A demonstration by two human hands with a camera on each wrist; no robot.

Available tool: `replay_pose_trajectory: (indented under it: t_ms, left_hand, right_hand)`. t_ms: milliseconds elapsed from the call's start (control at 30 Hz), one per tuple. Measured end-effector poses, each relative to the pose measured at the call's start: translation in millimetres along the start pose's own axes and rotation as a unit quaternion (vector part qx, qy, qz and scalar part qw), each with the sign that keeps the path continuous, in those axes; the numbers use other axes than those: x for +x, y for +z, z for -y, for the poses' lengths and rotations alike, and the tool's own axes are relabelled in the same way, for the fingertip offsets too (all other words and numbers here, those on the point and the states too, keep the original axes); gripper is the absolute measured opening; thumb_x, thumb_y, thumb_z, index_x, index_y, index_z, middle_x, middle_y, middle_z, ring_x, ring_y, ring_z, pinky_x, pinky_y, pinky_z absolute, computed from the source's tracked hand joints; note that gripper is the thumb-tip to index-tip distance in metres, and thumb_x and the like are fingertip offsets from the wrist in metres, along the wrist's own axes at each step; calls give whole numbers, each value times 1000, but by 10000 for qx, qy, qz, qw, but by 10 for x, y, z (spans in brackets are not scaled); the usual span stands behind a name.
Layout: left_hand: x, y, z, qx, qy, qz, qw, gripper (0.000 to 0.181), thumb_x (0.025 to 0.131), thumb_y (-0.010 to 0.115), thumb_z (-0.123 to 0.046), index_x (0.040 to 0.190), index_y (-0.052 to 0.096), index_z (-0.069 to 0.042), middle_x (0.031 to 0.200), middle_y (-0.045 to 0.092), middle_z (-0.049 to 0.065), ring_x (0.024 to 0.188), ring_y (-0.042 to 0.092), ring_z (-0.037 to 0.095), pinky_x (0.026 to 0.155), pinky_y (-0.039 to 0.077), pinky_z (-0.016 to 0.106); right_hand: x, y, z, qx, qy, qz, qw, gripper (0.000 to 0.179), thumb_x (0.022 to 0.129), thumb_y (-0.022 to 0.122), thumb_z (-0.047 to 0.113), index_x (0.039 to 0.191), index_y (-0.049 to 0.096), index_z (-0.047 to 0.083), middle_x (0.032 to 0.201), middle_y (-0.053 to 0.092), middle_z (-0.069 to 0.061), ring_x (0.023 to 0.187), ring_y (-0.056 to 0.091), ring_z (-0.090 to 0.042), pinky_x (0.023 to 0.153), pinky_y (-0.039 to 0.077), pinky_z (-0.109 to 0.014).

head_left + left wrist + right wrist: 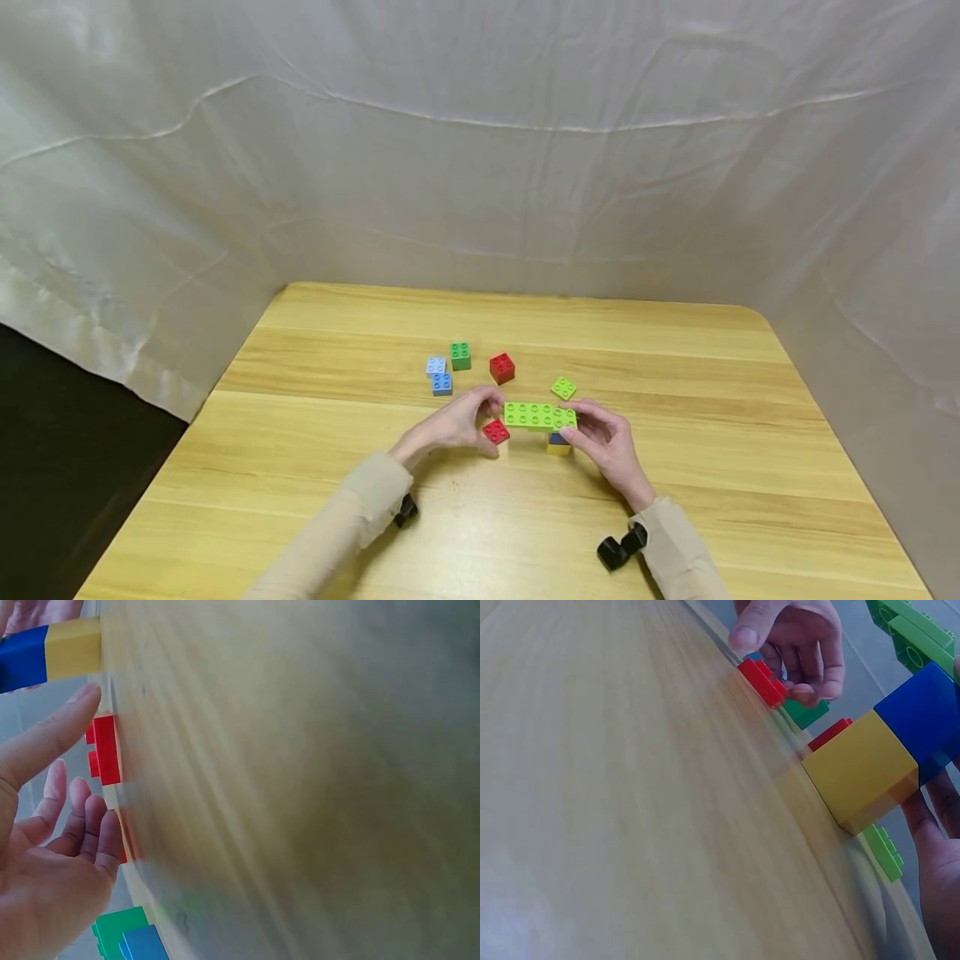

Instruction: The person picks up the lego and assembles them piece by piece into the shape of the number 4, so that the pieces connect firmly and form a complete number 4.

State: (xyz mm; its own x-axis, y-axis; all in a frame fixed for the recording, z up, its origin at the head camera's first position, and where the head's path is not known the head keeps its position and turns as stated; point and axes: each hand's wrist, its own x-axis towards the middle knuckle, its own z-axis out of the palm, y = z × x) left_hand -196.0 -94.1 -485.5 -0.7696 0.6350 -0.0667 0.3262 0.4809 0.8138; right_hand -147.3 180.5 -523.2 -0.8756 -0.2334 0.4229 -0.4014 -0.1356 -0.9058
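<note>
In the head view my left hand [456, 422] hovers around a flat red toy brick [496, 431], thumb and fingers spread on either side. The left wrist view shows that hand's [56, 889] fingers loosely bent, with a gap between thumb and fingers. My right hand [613, 450] grips a brick stack from its right side. At the stack's base is a yellow brick [861, 771], a blue brick [922, 705] sits above it, and long light-green bricks [531, 414] on top jut out leftward. Part of the right hand is hidden behind the stack.
Behind the hands lie a red brick [502, 368], a green brick [461, 356], a light-blue brick [436, 365], a blue brick [442, 384] and a flat light-green brick [563, 387]. The wooden table [315, 467] meets a pale curtain [480, 192] at the back.
</note>
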Motion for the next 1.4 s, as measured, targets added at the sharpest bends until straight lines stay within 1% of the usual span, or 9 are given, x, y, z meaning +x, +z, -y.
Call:
replay_pose_trajectory:
  t_ms: [167,233,333,400,633,900,1100,1300,1400]
  left_hand:
    - [30,10,34,-35,0,61,10000,64,65,90,1,119,55,-3,106,57,6,98,52,14,92,50,23]
    - [42,11,45,-61,12,59,10000,63,65,90,2,117,56,-3,105,57,6,96,51,13,89,50,22]
    - [50,10,57,-128,16,64,9999,62,64,90,3,115,56,-2,104,58,6,94,52,13,87,51,22]
    - [51,9,58,-185,24,58,9998,60,64,90,4,114,57,-2,104,60,8,93,53,13,87,52,24]
    - [59,-9,70,-278,-22,43,9996,52,67,88,5,111,60,0,104,63,12,91,55,14,85,54,28]
    - [66,-3,79,-353,-229,10,9991,49,69,86,7,111,62,0,106,66,11,93,58,14,88,54,26]
    - [58,-3,63,-304,-346,-15,9989,48,70,85,5,113,63,0,107,67,10,96,60,18,91,55,29]
    - [34,-17,70,-317,-280,-2,9991,49,74,83,3,117,63,0,111,67,10,99,60,17,94,54,28]
    - [9,-23,67,-329,-220,-17,9992,49,75,82,2,120,62,1,113,68,11,102,61,18,97,54,31]
  right_hand:
    - [1,1,-1,-17,24,3,10000,34,88,66,-11,120,58,-21,118,68,4,111,66,-6,98,55,-19]
    - [2,3,6,-17,63,-8,10000,35,88,67,-10,120,58,-21,119,68,4,111,66,-6,98,55,-19]
    - [2,5,17,-14,95,-6,10000,35,89,67,-9,120,57,-21,119,68,4,111,66,-6,99,55,-19]
    - [2,4,19,-16,67,8,10000,35,89,67,-10,120,57,-21,119,68,4,111,66,-6,98,55,-20]
    - [9,10,13,64,59,-17,10000,35,87,66,-13,120,58,-21,118,68,2,111,67,-5,98,55,-19]
    - [17,11,-14,123,-220,24,9997,32,87,62,-18,119,59,-21,117,68,2,109,67,-6,97,55,-19]
    - [18,22,-8,140,-283,10,9995,33,87,62,-19,120,58,-21,118,68,2,109,67,-7,96,56,-18]
    - [18,33,-8,199,-336,24,9992,33,87,62,-19,120,58,-22,118,68,2,108,67,-7,96,56,-18]
    - [15,35,-9,209,-329,34,9992,33,87,62,-19,120,57,-22,118,68,2,109,67,-6,97,56,-18]
